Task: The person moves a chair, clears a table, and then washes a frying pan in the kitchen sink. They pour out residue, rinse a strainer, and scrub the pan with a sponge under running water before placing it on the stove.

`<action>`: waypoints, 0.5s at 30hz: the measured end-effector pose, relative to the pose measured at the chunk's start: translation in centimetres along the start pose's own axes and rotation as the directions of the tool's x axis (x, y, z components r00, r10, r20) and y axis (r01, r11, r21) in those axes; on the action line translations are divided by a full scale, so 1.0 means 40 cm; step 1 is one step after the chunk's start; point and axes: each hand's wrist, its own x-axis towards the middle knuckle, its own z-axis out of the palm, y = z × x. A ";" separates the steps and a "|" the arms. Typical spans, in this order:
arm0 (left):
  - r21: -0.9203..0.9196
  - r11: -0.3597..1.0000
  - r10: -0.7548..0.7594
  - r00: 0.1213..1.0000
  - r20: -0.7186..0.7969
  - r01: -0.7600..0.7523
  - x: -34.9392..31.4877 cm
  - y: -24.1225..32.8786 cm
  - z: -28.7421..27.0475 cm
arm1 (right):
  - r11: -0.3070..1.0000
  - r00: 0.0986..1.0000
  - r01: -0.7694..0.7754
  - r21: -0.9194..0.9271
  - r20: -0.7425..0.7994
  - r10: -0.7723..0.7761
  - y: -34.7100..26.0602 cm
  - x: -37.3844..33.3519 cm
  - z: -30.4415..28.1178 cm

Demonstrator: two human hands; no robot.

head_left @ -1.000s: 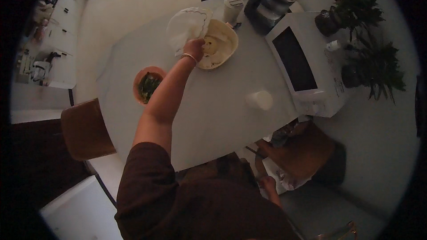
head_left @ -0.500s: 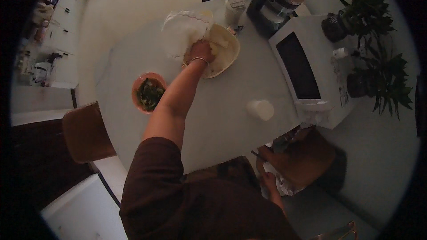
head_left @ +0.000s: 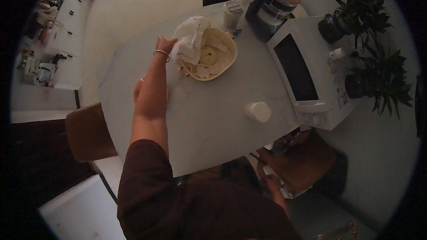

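Note:
My left hand (head_left: 165,44) stretches over the table and is closed on the edge of a white cloth (head_left: 189,40) with a dark scalloped border. Bunched up, the cloth stands over the left side of a pale yellow basket (head_left: 234,58). Inside the basket lie a round yellowish thing (head_left: 209,56) and some pale pieces, too dim to name. Under my left forearm, a pink-orange bowl (head_left: 137,90) is mostly hidden. My right hand (head_left: 271,182) hangs low beside the chair, near a crinkled whitish thing (head_left: 289,192); its fingers are too dark to make out.
A white cup (head_left: 259,112) stands on the marble-look table (head_left: 209,129). Toward the back are a lidded container (head_left: 233,14) and a clear jug (head_left: 273,6). At right stands a white microwave (head_left: 307,71), with potted plants (head_left: 362,6) beyond. Brown chairs (head_left: 89,133) flank the table.
My left hand has moved left out of the basket and pulled the white cloth up and aside, uncovering more of the basket's inside. My forearm now covers the bowl of greens.

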 end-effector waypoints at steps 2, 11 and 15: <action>-0.227 0.889 -0.292 0.873 0.390 0.399 0.008 0.004 0.030 | 0.996 1.000 -0.003 0.093 -0.022 0.005 0.064 0.021 -0.012; -0.298 0.342 -0.341 0.413 0.844 0.891 -0.095 0.051 0.048 | 0.998 0.997 0.004 -0.065 -0.072 -0.009 0.046 -0.015 -0.051; -0.740 0.357 -0.111 0.812 0.573 0.570 -0.063 -0.004 0.054 | 0.993 0.995 0.075 -0.089 -0.064 -0.081 0.036 0.009 -0.033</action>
